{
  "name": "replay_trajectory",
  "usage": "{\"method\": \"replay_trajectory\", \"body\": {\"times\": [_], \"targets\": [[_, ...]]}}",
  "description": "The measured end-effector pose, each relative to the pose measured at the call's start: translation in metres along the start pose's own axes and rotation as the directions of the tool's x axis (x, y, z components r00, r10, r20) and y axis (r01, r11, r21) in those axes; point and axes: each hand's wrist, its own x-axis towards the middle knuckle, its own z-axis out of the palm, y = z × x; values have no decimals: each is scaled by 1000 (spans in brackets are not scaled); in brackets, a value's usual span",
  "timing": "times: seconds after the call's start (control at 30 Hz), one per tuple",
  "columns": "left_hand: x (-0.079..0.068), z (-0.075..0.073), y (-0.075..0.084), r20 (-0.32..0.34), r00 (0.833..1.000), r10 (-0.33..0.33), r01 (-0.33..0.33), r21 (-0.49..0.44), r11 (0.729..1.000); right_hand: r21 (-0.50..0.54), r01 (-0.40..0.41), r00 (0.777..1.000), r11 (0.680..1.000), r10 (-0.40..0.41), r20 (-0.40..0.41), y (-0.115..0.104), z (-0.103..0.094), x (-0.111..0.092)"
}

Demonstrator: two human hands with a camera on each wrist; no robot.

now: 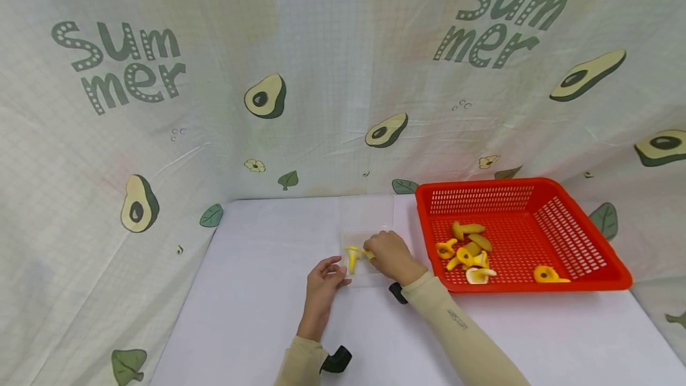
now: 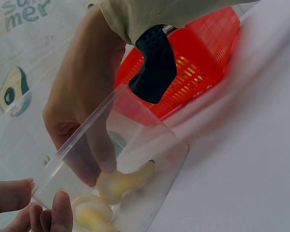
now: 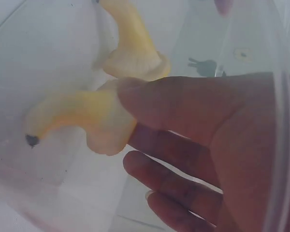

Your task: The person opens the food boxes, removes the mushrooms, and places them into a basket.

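A clear plastic box point(image 1: 370, 237) stands on the white table, with a yellow mushroom point(image 1: 352, 261) lying inside at its left. My right hand point(image 1: 391, 255) reaches into the box and pinches a second yellow mushroom point(image 3: 104, 118) by its cap, between thumb and index finger. Its dark-tipped stem points away from the hand in the right wrist view, and the caps of the two mushrooms lie close together. Along the box's left side is my left hand point(image 1: 324, 282), its fingers loosely bent and fingertips right at the wall. The left wrist view shows those fingertips point(image 2: 63, 210) near a box corner.
A red plastic basket point(image 1: 584, 283) stands on the right of the table, holding several yellow and brown mushrooms point(image 1: 466, 252). Behind the box lies its clear lid point(image 1: 367, 212). A curtain point(image 1: 321, 76) printed with avocados hangs along the table's back edge.
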Motion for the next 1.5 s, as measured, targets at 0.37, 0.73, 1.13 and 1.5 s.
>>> {"method": "replay_trajectory", "body": {"times": [0.37,0.73,1.13,1.5], "targets": [[0,-1,-1,3,1000,-5,5,2,1000,49,-35,999,998,33,28,0,2,3],[1,-1,-1,8,1000,-1,1,15,1000,72,147,951,987,-121,-286,7,-16,-19],[3,-1,-2,3,1000,-4,4,15,1000,11,251,772,968,-194,-606,29,-46,-58],[3,-2,-3,-1,1000,-9,9,30,1000,-8,165,723,986,-126,-679,61,-68,-97]]}}
